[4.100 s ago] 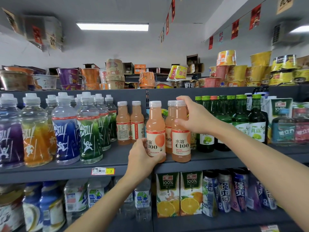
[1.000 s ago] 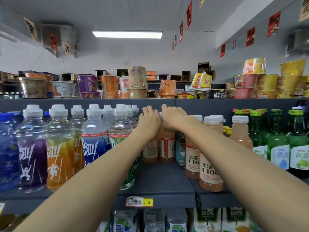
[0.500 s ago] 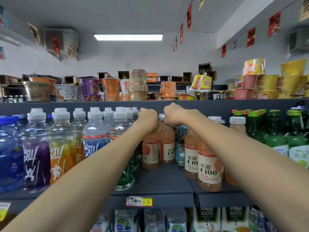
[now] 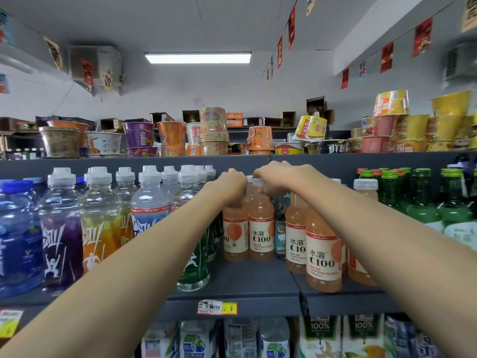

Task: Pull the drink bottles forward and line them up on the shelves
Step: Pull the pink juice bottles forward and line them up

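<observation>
Five peach-orange plastic juice bottles with cream C100 labels [image 4: 261,228], two bare hands [image 4: 229,186], one yellow-and-red shelf price tag [image 4: 217,308], one rectangular ceiling light panel [image 4: 197,57]

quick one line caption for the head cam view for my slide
Both hands, left hand and right hand, grip the tops of two orange C100 bottles set back on the drinks shelf.

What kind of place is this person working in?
Most likely a small convenience store: stocked shelves of drink bottles, a price tag on the shelf edge, instant noodle cups on top, and paper banners overhead.
</observation>
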### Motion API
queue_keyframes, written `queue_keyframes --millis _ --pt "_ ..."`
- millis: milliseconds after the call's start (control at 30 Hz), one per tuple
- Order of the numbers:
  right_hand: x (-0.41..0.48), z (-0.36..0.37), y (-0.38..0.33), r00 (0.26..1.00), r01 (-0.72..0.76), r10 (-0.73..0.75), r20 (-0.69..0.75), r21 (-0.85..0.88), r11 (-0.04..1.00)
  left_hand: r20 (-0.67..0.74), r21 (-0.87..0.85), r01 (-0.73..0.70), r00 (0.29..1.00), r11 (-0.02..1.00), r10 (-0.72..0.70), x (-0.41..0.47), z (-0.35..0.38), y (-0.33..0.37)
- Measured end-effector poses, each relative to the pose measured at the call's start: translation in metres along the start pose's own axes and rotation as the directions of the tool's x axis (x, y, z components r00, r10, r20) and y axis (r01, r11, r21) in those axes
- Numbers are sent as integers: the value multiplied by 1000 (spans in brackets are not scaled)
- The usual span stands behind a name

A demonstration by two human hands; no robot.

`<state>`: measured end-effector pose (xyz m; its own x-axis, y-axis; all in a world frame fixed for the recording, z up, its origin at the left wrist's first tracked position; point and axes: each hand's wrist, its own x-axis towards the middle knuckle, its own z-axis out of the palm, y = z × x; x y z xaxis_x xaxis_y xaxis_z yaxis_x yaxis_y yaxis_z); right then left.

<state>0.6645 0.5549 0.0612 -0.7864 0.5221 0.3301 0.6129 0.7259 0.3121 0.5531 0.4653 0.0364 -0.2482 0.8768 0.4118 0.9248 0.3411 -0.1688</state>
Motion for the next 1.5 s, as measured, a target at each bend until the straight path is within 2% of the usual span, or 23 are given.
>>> queue_keyframes --millis 100,233,367,433,667,1033,1200,1500 --pt "-5 6 -1 999 13 -16 -47 -66 998 -71 11 1 998 1000 0 -4 6 0" --pt "-10 12 -8 991 17 -52 -126 -264 964 -123 -10 58 991 998 -59 -6 18 6" --pt "-18 7 -10 992 69 -99 -78 -320 945 18 55 25 999 998 -26 -9 11 4" --pt "-20 8 -10 992 68 -101 -77 -351 934 18 114 10 1000 993 -12 -11 9 3" --pt "-16 14 -13 991 26 -73 -110 -381 924 -113 331 38 994 943 -1 -5 15 7" --pt "-12 19 -19 985 -7 -60 -160 -385 923 -154 566 85 988 820 4 1 20 11" --pt "-13 16 -21 983 31 -112 -145 -469 883 -110 564 38 994 825 28 1 17 8" --pt "-6 18 -20 983 38 -113 -143 -447 894 -83 558 12 996 829 42 1 14 5"
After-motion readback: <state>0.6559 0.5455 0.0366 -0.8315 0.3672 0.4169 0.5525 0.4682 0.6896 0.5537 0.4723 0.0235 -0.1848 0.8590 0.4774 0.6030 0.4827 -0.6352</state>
